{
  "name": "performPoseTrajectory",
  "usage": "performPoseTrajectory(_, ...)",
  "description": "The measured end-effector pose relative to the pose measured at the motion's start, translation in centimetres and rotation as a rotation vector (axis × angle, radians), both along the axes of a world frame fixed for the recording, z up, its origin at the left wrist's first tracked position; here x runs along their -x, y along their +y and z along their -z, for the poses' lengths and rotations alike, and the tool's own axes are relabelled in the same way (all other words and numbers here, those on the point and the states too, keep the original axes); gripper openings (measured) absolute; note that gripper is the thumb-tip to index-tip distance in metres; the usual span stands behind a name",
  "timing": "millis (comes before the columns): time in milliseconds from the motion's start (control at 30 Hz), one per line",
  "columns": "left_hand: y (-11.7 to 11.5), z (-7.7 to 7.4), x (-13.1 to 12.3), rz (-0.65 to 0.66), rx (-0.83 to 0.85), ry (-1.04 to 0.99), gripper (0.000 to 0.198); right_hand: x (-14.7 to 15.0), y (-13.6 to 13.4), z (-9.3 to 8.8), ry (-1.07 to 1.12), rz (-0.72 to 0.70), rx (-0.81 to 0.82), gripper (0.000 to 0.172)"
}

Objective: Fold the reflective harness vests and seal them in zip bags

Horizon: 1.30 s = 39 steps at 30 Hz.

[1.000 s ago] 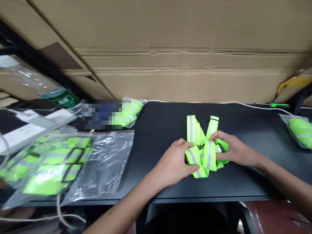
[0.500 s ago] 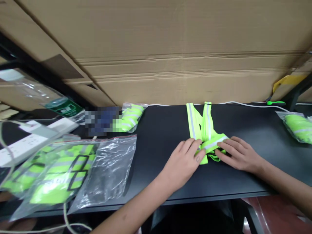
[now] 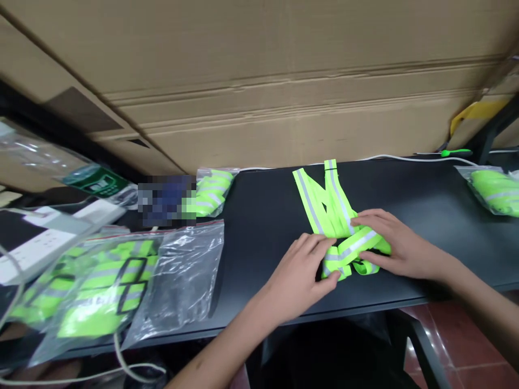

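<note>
A neon-yellow reflective strap vest (image 3: 343,208) with silver stripes lies partly folded on the black table. Two of its straps stretch away from me toward the cardboard, and the nearer part is bunched up. My left hand (image 3: 300,275) holds the left side of the bunch, fingers on top and thumb at the near edge. On the right side, my right hand (image 3: 399,243) has its thumb and fingers around the folded band. Dark loops or buckles show partly beneath the bunch, between the hands.
Left on the table (image 3: 259,270) lie an open clear zip bag (image 3: 186,281) and bagged vests (image 3: 105,292). Behind them are a white power strip (image 3: 48,246) and a plastic bottle (image 3: 97,180). Another bagged vest (image 3: 497,190) sits far right. Cardboard (image 3: 284,129) walls the back.
My right hand has shifted up over the folded band, its fingers wider around it. My left thumb has moved nearer to me. The far straps lean more leftward, and the camera view has shifted slightly.
</note>
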<state>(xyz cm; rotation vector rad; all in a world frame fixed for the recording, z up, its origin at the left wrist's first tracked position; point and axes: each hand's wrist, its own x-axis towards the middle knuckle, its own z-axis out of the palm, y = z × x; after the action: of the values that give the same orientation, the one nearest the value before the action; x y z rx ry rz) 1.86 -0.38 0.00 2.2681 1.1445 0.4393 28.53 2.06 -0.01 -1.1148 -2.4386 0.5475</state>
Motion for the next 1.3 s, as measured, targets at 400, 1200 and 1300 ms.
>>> performPoseTrajectory(400, 0.4, 0.4, 0.1, -0.046, 0.165, -0.109, 0.057, 0.7, 1.6, -0.4, -0.135, -0.166, 0.183, 0.051)
performPoseTrajectory(1200, -2.9, 0.7, -1.0, -0.079, -0.327, -0.205, 0.018, 0.4, -5.8, 2.2, 0.103, 0.21, -0.078, 0.059)
performPoseTrajectory(1300, -1.6, -0.2, -2.5, -0.087, -0.19, -0.08, 0.054, 1.2, -5.6, 2.5, -0.002, 0.205, -0.002, 0.067)
